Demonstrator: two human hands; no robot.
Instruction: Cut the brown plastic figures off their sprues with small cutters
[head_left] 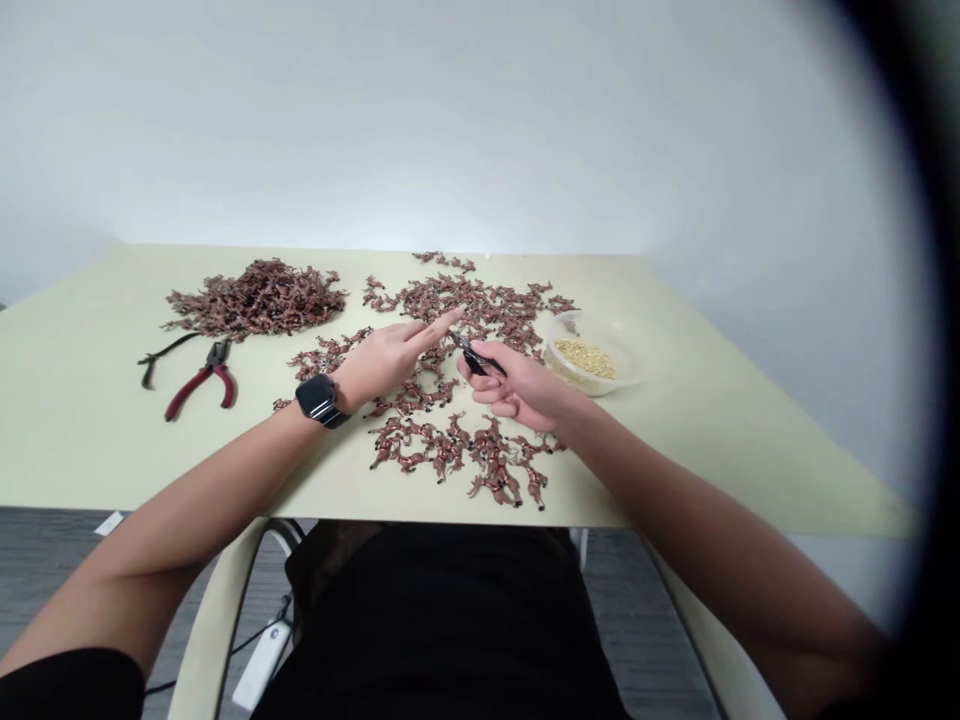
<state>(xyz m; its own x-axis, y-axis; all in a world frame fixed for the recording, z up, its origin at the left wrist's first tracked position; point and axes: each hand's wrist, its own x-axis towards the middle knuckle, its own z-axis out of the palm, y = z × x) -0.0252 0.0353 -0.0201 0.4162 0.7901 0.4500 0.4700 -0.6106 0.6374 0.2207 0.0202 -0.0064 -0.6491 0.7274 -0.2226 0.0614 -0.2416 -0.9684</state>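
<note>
Black top (442, 630) at bottom, arms out over table. R fingers (487, 385) curled shut on small blk cutters (472, 352); short grip near the head = better ctrl. L hand (375, 365) empty, index out, tip at brown horse figs (450, 300), contact can't tell. Figs spread on table (82, 400), bigger heap (255, 298) far left. Red pliers (201, 385), bowl of gold bits (586, 358) either side. Watch (321, 400) on L wrist, no readable text.
</note>
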